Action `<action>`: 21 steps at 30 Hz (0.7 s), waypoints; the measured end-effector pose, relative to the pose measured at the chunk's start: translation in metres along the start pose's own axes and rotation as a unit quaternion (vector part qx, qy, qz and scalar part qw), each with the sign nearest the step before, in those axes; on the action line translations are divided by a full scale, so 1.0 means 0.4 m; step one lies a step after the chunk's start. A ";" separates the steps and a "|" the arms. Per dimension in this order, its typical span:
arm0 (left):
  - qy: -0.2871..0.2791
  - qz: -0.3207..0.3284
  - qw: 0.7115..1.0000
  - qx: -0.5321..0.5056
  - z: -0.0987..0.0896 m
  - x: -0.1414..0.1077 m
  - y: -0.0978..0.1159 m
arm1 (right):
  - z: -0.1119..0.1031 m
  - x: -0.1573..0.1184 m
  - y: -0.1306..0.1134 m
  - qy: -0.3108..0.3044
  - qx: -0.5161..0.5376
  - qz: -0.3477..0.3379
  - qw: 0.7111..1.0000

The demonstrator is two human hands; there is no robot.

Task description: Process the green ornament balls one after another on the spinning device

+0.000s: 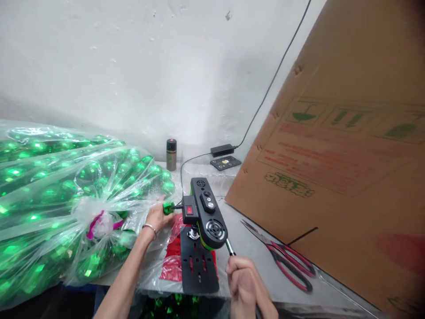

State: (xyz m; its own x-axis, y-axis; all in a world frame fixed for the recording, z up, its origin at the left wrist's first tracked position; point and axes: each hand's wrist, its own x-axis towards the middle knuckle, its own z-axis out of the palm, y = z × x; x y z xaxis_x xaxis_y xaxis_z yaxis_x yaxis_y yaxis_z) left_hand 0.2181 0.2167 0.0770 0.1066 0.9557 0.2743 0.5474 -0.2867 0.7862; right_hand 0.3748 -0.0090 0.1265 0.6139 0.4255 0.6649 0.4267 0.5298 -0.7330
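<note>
My left hand [157, 217], a bracelet on its wrist, has its fingers closed on a small shiny green piece [168, 208] left of a black electric device [209, 212]. This device has two round vents, a grey button panel and a red rocker switch, and is fixed to a slotted black plate [199, 266]. My right hand [247, 283] is closed around a thin metal rod [229, 247] whose far end meets the device's lower right side. Whether the rod is attached cannot be seen. Red material in clear plastic [172, 261] lies under the plate.
Large clear bags of shiny green pieces [89, 177] fill the left. Scissors [282, 257] lie at right before a big cardboard box [348, 146]. Along the wall are a bottle [171, 155], a power adapter [222, 150] with its cable, and a dark phone-like slab [226, 163].
</note>
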 end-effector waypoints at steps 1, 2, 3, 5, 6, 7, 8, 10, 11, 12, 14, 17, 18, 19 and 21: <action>-0.012 -0.014 1.000 -0.006 -0.015 -0.024 -0.002 | -0.002 0.008 0.004 -0.010 0.001 -0.023 1.000; -0.026 -0.033 0.999 -0.022 -0.027 -0.054 -0.002 | -0.003 0.016 0.004 -0.016 0.002 -0.039 0.999; -0.038 -0.055 0.996 -0.057 -0.036 -0.088 -0.001 | -0.002 0.027 -0.001 -0.017 0.002 -0.043 0.999; -0.055 -0.118 0.974 -0.187 -0.044 -0.162 0.005 | 0.003 0.051 -0.023 -0.013 -0.003 -0.029 0.999; -0.064 -0.159 0.947 -0.271 -0.043 -0.198 0.007 | 0.007 0.066 -0.039 -0.011 -0.005 -0.020 1.000; -0.073 -0.199 0.911 -0.353 -0.039 -0.232 0.009 | 0.011 0.082 -0.055 -0.016 -0.007 -0.011 1.000; -0.080 -0.230 0.874 -0.420 -0.033 -0.261 0.009 | 0.014 0.097 -0.072 -0.023 -0.009 -0.003 1.000; -0.091 -0.272 0.817 -0.501 -0.019 -0.306 0.002 | 0.020 0.125 -0.100 -0.046 -0.012 0.005 0.999; -0.093 -0.282 0.804 -0.515 -0.012 -0.323 -0.003 | 0.022 0.135 -0.110 -0.055 -0.015 0.007 0.998; -0.096 -0.289 0.800 -0.516 -0.006 -0.336 -0.008 | 0.023 0.141 -0.117 -0.063 -0.020 0.006 0.998; -0.104 -0.298 0.806 -0.501 0.004 -0.355 -0.015 | 0.024 0.145 -0.122 -0.066 -0.030 0.000 0.997; -0.106 -0.275 0.849 -0.438 0.018 -0.371 -0.010 | 0.024 0.138 -0.118 -0.060 -0.029 -0.008 0.998; -0.100 -0.254 0.874 -0.403 0.024 -0.374 -0.006 | 0.023 0.135 -0.116 -0.058 -0.025 -0.010 0.998; -0.093 -0.229 0.898 -0.364 0.032 -0.378 -0.002 | 0.023 0.132 -0.114 -0.058 -0.022 -0.012 0.998; -0.084 -0.180 0.935 -0.293 0.050 -0.385 0.004 | 0.022 0.129 -0.113 -0.063 -0.019 -0.018 0.998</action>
State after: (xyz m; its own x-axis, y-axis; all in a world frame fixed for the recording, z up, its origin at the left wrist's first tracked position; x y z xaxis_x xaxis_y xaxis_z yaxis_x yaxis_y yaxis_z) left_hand 0.2194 0.0705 0.0250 0.1592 0.9801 -0.1186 0.0293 0.1154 0.9929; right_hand 0.3815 -0.0044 0.1951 0.5105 0.4964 0.7021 0.4731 0.5198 -0.7114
